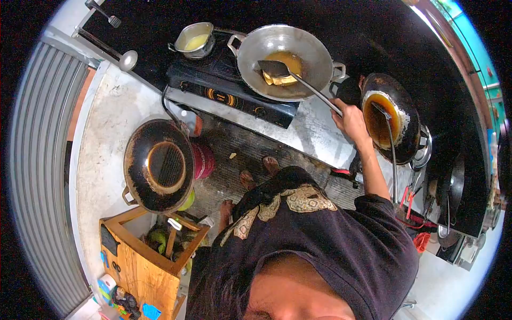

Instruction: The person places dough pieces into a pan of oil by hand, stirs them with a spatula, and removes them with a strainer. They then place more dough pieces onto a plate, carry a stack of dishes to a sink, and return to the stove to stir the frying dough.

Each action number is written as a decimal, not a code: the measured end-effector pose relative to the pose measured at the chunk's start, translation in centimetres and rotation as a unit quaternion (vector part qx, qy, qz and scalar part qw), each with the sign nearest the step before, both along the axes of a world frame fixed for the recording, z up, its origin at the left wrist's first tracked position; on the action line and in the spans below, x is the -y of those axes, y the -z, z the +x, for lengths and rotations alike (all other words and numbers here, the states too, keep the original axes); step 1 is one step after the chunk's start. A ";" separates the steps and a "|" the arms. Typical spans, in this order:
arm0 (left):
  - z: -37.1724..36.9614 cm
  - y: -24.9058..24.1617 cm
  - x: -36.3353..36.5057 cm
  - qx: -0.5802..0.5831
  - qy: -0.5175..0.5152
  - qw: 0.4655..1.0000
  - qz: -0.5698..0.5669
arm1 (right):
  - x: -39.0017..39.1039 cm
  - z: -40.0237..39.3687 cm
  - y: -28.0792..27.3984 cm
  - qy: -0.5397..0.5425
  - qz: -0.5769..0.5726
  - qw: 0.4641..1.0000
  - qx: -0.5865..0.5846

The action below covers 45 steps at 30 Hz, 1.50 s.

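Right hand [351,118] closed around spatula [298,80] handle; blade reaches up-left into silver wok [314,58], resting on yellow food [280,79] in oil. Wok sits on stove [229,90]. Dark oily wok [405,106] just beside hand. Left hand unseen.

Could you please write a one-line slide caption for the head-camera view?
Right hand grips a spatula under yellow food in an oiled wok on a stove.

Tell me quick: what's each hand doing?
Right hand: closed on the spatula handle, blade in the wok.
Left hand: not in view.
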<state>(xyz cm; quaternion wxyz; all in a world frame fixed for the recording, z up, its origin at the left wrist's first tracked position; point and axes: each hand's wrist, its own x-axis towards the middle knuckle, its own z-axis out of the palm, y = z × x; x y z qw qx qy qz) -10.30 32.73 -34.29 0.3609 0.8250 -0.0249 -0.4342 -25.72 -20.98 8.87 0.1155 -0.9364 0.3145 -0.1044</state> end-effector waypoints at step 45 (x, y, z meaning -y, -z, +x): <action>-1.9 3.7 -0.7 0.134 0.119 0.982 0.063 | 8.3 0.4 6.2 0.151 0.012 0.986 0.065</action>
